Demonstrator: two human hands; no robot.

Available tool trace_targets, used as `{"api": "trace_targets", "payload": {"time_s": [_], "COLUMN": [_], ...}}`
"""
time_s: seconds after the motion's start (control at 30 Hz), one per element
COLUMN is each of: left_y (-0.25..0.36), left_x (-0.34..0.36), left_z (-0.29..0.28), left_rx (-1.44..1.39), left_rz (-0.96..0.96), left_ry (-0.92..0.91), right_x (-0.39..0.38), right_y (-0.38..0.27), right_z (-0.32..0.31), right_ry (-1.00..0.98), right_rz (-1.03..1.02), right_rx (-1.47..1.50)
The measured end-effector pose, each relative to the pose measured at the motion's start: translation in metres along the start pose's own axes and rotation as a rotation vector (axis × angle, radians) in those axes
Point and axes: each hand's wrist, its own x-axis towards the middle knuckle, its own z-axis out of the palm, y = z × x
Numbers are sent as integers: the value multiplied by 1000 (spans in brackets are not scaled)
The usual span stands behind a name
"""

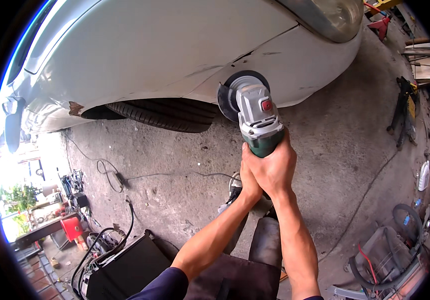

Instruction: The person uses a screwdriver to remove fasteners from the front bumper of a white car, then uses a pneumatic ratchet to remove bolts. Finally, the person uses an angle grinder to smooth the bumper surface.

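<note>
Both my hands are wrapped around the green body of an angle grinder (257,112) with a grey metal head and a red button. My right hand (276,167) covers most of the grip, and my left hand (249,172) closes in beside it from the left. The grinder's dark round disc (229,102) is beside the bumper of a white car (175,50), near the seam between fender and bumper; whether it touches cannot be made out. Scuffs and dark chips mark the paint there. Left of the disc, a black tire (165,114) shows under the wheel arch.
A thin cable (160,174) crosses the concrete floor (175,150) behind my feet. A black box-like machine (127,272) with hoses stands at lower left. Hoses and clutter line the right, with a white bottle (424,176) and a black-and-yellow tool (404,112). A red jack stand (380,26) stands at upper right.
</note>
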Motion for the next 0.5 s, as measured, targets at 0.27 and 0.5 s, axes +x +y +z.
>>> {"api": "trace_targets", "payload": {"time_s": [0.27, 0.5], "left_y": [21, 25], "left_x": [10, 14], "left_z": [7, 8], "left_rx": [-60, -28], "left_rz": [-8, 6], "left_ry": [93, 114], "right_x": [11, 15], "right_y": [1, -1], "right_z": [5, 4], "right_ry": [-63, -75], "right_rz": [42, 45], "right_rx": [65, 58]}}
